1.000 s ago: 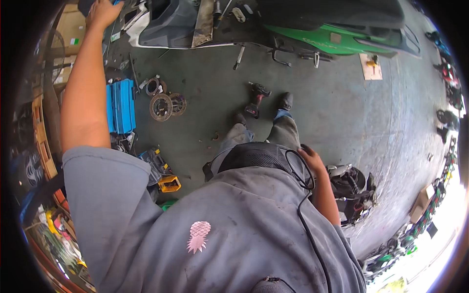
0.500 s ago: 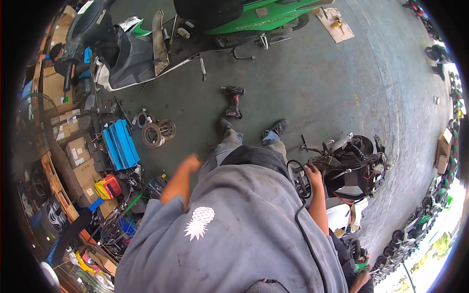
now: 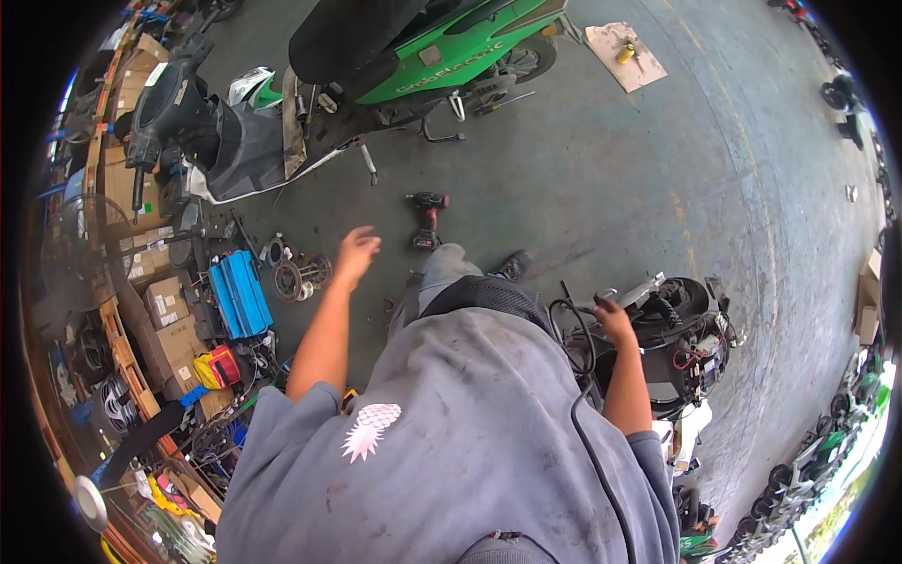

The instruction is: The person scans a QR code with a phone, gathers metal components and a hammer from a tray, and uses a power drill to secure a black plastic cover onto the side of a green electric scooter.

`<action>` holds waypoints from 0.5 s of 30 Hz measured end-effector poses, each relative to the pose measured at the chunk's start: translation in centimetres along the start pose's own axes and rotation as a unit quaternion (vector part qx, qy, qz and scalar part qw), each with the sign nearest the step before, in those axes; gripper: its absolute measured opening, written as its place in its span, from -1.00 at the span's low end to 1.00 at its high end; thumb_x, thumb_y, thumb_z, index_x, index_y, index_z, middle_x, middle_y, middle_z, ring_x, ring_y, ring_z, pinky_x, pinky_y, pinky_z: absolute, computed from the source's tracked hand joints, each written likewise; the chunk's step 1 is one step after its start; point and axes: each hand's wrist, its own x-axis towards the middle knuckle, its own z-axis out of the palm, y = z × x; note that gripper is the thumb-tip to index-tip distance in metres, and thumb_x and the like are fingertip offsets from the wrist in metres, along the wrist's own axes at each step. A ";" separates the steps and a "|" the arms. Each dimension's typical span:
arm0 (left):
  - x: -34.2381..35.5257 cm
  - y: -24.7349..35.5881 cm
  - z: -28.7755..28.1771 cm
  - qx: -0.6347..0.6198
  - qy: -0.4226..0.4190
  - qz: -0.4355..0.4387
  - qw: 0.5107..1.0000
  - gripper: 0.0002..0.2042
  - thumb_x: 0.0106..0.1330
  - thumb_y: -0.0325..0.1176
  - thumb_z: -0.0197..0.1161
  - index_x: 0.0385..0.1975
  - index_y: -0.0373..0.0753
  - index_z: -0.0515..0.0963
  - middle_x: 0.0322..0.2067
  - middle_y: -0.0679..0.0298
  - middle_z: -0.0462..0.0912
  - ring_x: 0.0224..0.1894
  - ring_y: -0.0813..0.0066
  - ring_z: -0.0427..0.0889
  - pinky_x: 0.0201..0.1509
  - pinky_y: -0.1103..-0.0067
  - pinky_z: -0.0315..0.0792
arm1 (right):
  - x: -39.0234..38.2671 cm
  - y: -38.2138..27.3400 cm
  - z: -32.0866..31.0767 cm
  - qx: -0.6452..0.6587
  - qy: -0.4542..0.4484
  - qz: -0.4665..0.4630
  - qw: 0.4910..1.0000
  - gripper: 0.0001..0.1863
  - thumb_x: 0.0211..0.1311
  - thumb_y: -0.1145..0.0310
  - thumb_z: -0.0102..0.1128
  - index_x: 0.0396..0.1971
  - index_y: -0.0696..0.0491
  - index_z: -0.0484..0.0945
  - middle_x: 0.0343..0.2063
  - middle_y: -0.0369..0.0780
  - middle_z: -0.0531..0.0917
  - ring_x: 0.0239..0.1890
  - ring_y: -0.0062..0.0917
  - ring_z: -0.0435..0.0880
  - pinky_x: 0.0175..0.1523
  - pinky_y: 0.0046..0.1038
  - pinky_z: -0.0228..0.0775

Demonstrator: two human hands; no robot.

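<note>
My left hand (image 3: pixel 358 250) is raised left of my waist, empty, its fingers apart and slightly bent. Near it on the floor lies a black and red cordless power tool (image 3: pixel 427 220), with brake discs or rings (image 3: pixel 289 280) farther left. My right hand (image 3: pixel 613 318) is beside a looped black cable (image 3: pixel 581 336), in front of a dark, partly dismantled vehicle body (image 3: pixel 681 357); its fingertips merge with the dark background, so any grip is unclear. A green and black scooter (image 3: pixel 442 58) with a stripped floorboard stands ahead of me.
Along the left are a blue toolbox (image 3: pixel 241 293), stacked cardboard boxes (image 3: pixel 167 315), a fan (image 3: pixel 83 244) and cluttered tools. A board (image 3: pixel 625 75) with a yellow object lies ahead right. Several scooters (image 3: pixel 799 470) line the right edge.
My left arm came down from the upper left, then moved forward and up toward the power tool. My right hand shifted slightly right and up. The view shifted, showing more of both vehicles.
</note>
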 end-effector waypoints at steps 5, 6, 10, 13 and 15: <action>-2.5 -0.6 10.1 0.232 -0.213 0.063 0.947 -0.56 0.10 -0.22 0.33 0.01 -0.17 0.55 -0.09 0.11 0.64 -0.06 0.17 0.63 0.08 0.35 0.46 | 0.0 -12.7 0.5 0.055 -0.066 -0.109 0.990 -0.50 0.15 0.31 0.26 0.11 0.10 0.47 0.04 -0.09 0.59 0.11 -0.32 0.55 0.16 -0.36 0.36; -2.8 -1.8 11.0 0.297 -0.221 0.102 0.923 -0.63 0.13 -0.17 0.28 -0.06 -0.15 0.60 -0.05 0.08 0.61 0.02 0.12 0.57 0.15 0.32 0.40 | 0.2 -13.1 2.2 0.005 -0.095 -0.110 0.989 -0.50 0.14 0.33 0.25 0.11 0.09 0.48 0.03 -0.08 0.59 0.10 -0.31 0.56 0.16 -0.37 0.37; -3.2 -1.6 10.7 0.209 -0.201 0.011 0.957 -0.64 0.16 -0.18 0.26 -0.06 -0.14 0.61 -0.04 0.10 0.62 0.02 0.18 0.58 0.14 0.36 0.41 | -0.6 -15.5 6.0 -0.314 -0.240 -0.094 0.914 -0.59 0.17 0.35 0.10 0.06 0.01 0.52 -0.05 0.01 0.61 0.04 -0.19 0.59 0.11 -0.34 0.40; -1.0 -1.8 9.7 0.129 -0.187 -0.006 0.974 -0.65 0.18 -0.27 0.24 -0.03 -0.20 0.59 -0.07 0.09 0.64 0.00 0.22 0.61 0.11 0.40 0.43 | 3.0 -16.2 4.5 -0.346 -0.239 -0.118 0.899 -0.61 0.18 0.33 0.05 0.03 -0.01 0.54 -0.07 0.03 0.61 0.03 -0.15 0.59 0.10 -0.32 0.40; 0.7 -2.5 9.7 0.047 -0.188 -0.011 0.981 -0.65 0.18 -0.32 0.21 -0.03 -0.23 0.58 -0.07 0.08 0.64 0.00 0.19 0.61 0.12 0.39 0.43 | 7.3 -17.3 3.0 -0.342 -0.213 -0.148 0.903 -0.62 0.19 0.32 0.01 0.02 -0.02 0.54 -0.09 0.04 0.61 0.02 -0.13 0.59 0.09 -0.30 0.41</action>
